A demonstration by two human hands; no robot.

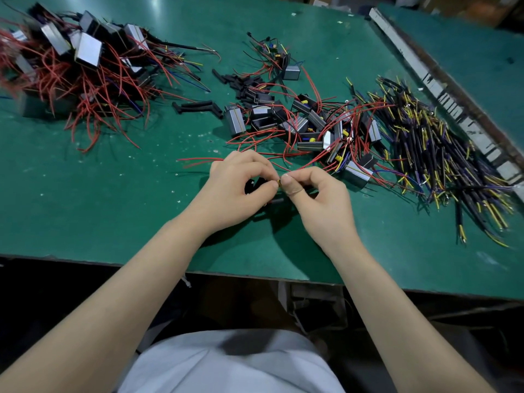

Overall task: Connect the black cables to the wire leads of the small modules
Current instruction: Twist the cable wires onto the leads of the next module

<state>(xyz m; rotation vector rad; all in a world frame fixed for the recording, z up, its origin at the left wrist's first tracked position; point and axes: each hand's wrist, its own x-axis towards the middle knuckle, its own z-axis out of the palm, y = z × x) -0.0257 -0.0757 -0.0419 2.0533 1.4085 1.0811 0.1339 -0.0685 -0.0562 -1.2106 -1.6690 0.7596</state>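
Fingers of both hands pinch a wire joint [279,182] over the green table [113,199], module piles behind.

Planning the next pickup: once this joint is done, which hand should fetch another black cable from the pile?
Probably the right hand: the pile of black cables lies on its side of the table. The left hand would have to cross over. Both now pinch the same small joint.

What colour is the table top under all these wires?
Green: the table top is a dark green mat, clearest in the head view.
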